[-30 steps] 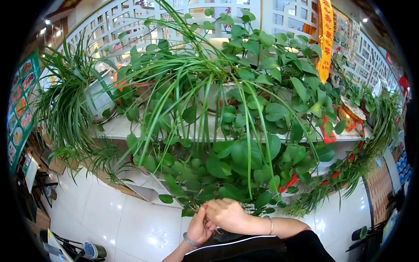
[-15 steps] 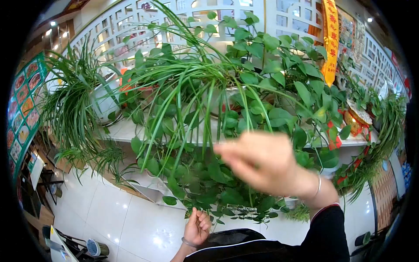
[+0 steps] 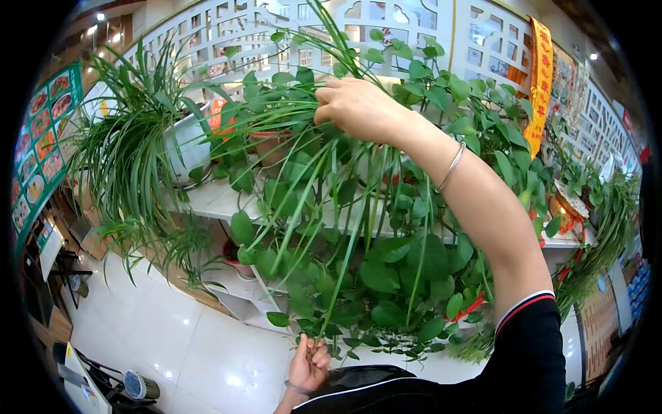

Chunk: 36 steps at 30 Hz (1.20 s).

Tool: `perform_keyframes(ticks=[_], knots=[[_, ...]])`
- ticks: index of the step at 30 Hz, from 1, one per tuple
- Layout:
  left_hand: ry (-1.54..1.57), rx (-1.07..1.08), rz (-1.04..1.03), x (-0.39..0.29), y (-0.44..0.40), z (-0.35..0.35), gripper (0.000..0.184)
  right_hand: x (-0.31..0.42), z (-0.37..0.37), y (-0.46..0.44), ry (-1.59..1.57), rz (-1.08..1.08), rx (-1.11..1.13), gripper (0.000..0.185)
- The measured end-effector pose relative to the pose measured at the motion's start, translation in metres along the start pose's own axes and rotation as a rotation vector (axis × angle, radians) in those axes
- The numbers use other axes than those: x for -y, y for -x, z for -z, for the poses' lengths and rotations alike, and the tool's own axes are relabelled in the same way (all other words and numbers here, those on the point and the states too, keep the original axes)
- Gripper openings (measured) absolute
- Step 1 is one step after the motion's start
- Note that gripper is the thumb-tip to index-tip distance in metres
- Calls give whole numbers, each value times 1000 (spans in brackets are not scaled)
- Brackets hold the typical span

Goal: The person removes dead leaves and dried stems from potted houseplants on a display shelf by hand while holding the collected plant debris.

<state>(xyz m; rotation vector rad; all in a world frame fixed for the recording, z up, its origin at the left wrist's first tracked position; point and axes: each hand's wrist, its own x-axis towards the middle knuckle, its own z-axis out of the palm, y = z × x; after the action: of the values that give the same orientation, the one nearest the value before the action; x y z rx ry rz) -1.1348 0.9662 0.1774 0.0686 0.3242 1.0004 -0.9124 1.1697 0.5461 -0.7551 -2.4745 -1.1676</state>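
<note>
My right hand (image 3: 358, 109) reaches into the top of a spider plant (image 3: 283, 114) with long narrow leaves. Its fingers are curled inward among the leaves, and the fingertips are partly hidden, so what they grip does not show. Low in front of my body, my left hand (image 3: 308, 364) is closed, thumb up, just under the hanging foliage; what it holds is too small to name. Broad-leaved pothos vines (image 3: 386, 269) trail below and behind the long leaves.
A white shelf (image 3: 214, 200) carries the pots, among them a white planter (image 3: 186, 148) with another spider plant at left. Behind stands a white lattice screen (image 3: 407, 17). A yellow ribbon (image 3: 539, 90) hangs at right. Pale floor tiles (image 3: 152, 324) lie below.
My right hand has moved up and away from me, from in front of the shelf to the plant's top. My left hand stays low and closed. The view has shifted slightly.
</note>
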Motion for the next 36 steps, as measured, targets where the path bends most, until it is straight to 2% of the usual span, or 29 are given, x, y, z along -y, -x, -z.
perform_keyframes(ticks=[6, 9, 13, 16, 19, 21, 26, 29, 31, 33, 34, 35, 36], knots=[[-3, -2, 12, -11, -1, -1, 29, 1, -11, -6, 113, 50, 34, 15], [-23, 24, 25, -13, -3, 2, 27, 0, -20, -7, 108, 97, -22, 15], [-12, 28, 34, -15, -3, 6, 27, 1, -20, -9, 169, 63, 82, 18], [3, 21, 28, -16, 0, 5, 28, 1, -17, -10, 104, 7, 23, 13], [35, 22, 18, -17, 0, 9, 28, 7, -10, -15, -358, -399, -110, 9], [13, -1, 6, -15, 1, 9, 29, -3, -1, -19, -692, -496, -293, 12], [-149, -30, 40, -14, 9, -17, 33, -3, 37, -25, -965, -687, -649, 15], [-226, 23, 37, -9, 4, -5, 33, 29, 68, -14, -1156, -724, -698, 15], [-153, 162, 88, -6, 3, -7, 32, 70, 86, 10, -1139, -768, -562, 12], [-129, 223, 138, -2, 2, -13, 31, 117, 93, 47, -1289, -696, -455, 7], [-141, 214, 153, 0, 3, -17, 31, 139, 87, 70, -1246, -571, -457, 5], [-152, 202, 165, 4, 3, -20, 31, 159, 76, 91, -1125, -354, -517, 9], [-169, 224, 192, 7, 2, -18, 32, 183, 73, 107, -1062, -302, -488, 12]])
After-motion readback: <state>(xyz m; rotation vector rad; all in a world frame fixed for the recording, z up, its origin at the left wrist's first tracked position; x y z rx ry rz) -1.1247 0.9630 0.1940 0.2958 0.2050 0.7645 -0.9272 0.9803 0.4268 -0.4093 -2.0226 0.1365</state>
